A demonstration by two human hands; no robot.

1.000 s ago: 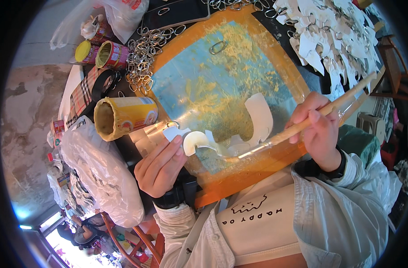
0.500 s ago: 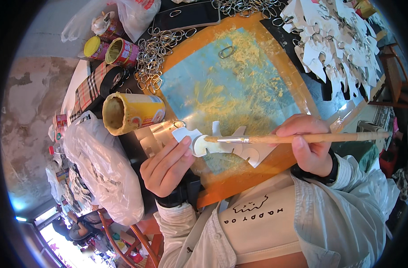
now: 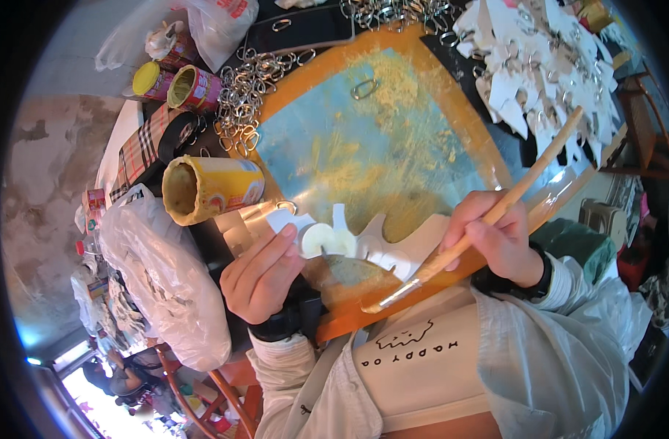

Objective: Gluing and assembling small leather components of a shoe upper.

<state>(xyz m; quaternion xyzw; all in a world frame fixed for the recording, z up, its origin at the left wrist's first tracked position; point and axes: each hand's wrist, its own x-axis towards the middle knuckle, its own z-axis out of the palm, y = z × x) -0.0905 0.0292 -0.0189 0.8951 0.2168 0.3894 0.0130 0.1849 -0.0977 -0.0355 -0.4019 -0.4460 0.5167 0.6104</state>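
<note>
My left hand [image 3: 260,278] pinches the left end of a white, notched cut-out piece [image 3: 327,240] between thumb and fingers, above the near part of the work mat. The piece has curved edges and small slits, and it stretches toward my other hand. My right hand [image 3: 488,238] is closed round the wooden handle of a brush [image 3: 521,190]. The brush slants, its bristles down by the mat's near edge, apart from the left end of the piece. Whether my right fingers also touch the piece's far end, I cannot tell. A metal ring [image 3: 287,208] lies beside the piece.
A yellow can [image 3: 236,183] with a crusted rim lies left of the blue-and-orange mat [image 3: 298,139], which is smeared yellow. Metal rings [image 3: 247,95] are heaped behind it. White pieces with rings [image 3: 532,66] pile up at far right. A plastic bag [image 3: 162,285] bulges at left.
The brush has come off the white piece and swung from level to slanted, bristles now lower and nearer me, handle end raised to the far right. My left hand keeps its pinch.
</note>
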